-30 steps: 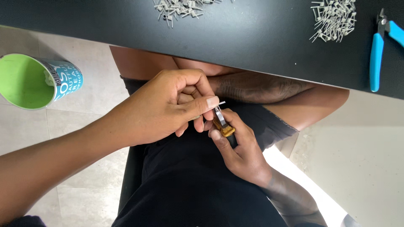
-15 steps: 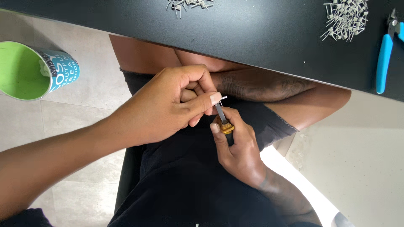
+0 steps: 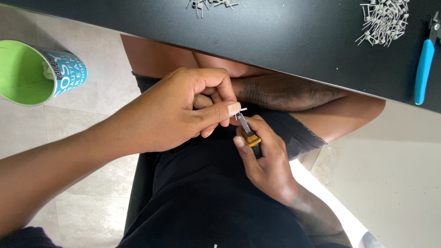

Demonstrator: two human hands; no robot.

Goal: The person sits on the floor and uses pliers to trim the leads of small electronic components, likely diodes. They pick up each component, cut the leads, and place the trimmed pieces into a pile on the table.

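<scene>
My left hand pinches a small metal wire piece between thumb and forefinger, over my lap. My right hand grips a small tool with a thin metal shaft and a yellow-brown collar. The shaft's tip touches the wire piece at my left thumb. Both hands sit just below the near edge of the black table, above my black shorts.
On the table lie a pile of small metal wire pieces at the right, another small pile at the top edge, and blue-handled pliers. A green-lined cup stands on the tiled floor at the left.
The view has shifted slightly, so the table and cup sit higher and further left. The hands hold the same grip, with the tool still against the wire piece.
</scene>
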